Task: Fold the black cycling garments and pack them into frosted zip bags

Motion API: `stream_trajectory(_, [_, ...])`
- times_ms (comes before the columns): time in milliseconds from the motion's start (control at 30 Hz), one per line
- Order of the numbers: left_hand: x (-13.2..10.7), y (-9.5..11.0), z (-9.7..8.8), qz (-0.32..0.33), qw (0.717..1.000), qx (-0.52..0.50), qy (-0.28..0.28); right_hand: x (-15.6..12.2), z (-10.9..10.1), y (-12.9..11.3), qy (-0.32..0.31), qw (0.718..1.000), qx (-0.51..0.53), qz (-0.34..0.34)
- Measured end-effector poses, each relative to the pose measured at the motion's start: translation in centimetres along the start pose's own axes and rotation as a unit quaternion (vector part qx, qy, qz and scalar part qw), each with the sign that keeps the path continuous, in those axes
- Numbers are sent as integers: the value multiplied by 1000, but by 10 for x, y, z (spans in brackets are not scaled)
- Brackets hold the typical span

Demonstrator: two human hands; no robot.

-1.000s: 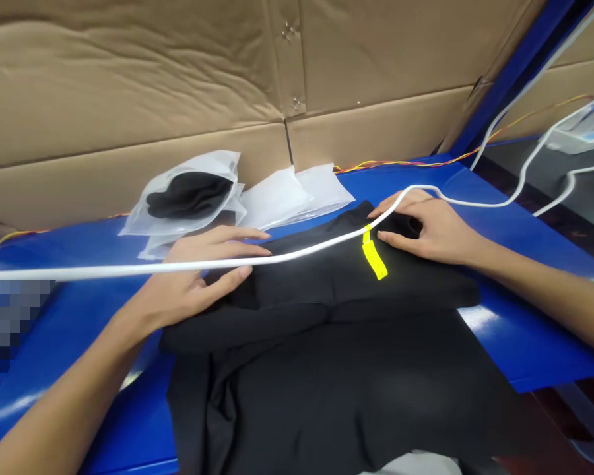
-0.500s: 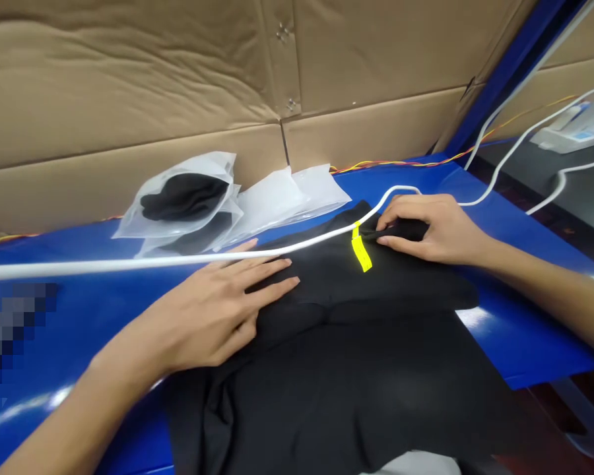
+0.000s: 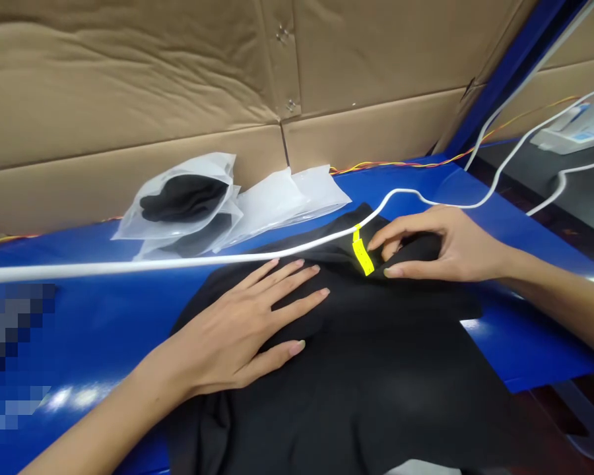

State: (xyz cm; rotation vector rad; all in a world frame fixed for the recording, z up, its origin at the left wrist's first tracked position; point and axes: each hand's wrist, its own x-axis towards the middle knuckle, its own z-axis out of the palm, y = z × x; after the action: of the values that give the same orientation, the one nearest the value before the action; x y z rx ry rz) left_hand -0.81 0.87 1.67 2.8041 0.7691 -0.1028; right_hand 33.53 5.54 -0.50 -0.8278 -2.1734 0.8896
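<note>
A black garment [image 3: 376, 369] lies folded over itself across the blue table and hangs toward me. My left hand [image 3: 250, 323] rests flat on its upper left part, fingers spread and palm down. At the upper right, my right hand [image 3: 435, 247] has thumb and fingers bent around a fold of the garment, near a yellow tag [image 3: 363, 256] on the cloth. Part of this grip is hidden by the fingers. A white cable [image 3: 178, 264] runs just above the left fingertips and crosses over the garment's far edge.
Clear bags [image 3: 188, 198] with black cloth inside stand against the padded brown wall [image 3: 129, 79]. Flat translucent bags [image 3: 297, 194] lie beside them on the blue table [image 3: 103, 330]. A white device [image 3: 571, 132] sits on a dark surface at right, among loose white cables.
My left hand has slid right and nearer to me, its fingers spreading wider on the cloth. The right hand has moved slightly toward me, with thumb and index farther apart.
</note>
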Motion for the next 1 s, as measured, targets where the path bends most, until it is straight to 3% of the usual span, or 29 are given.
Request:
stream_trajectory(133, [1,1,1,-8,1000,4,-6,2,7,-5,-56,978,180,84])
stream_trajectory(300, [-1,2,1,-7,999,-48,19,3,17,-9,-103,939,301,131])
stream_trajectory(467, [-1,9,1,-37,991,-118,48,1,28,-17,-113,923,351,109])
stream_trajectory(667, [10,22,4,-111,970,-201,80,-4,37,-23,-199,888,403,95])
stream_trajectory(800, [12,23,8,-182,953,-225,92,-5,39,-25,-224,901,368,56])
stream_trajectory(1000, [15,27,13,-196,949,-214,127,-2,47,-26,-173,970,165,-32])
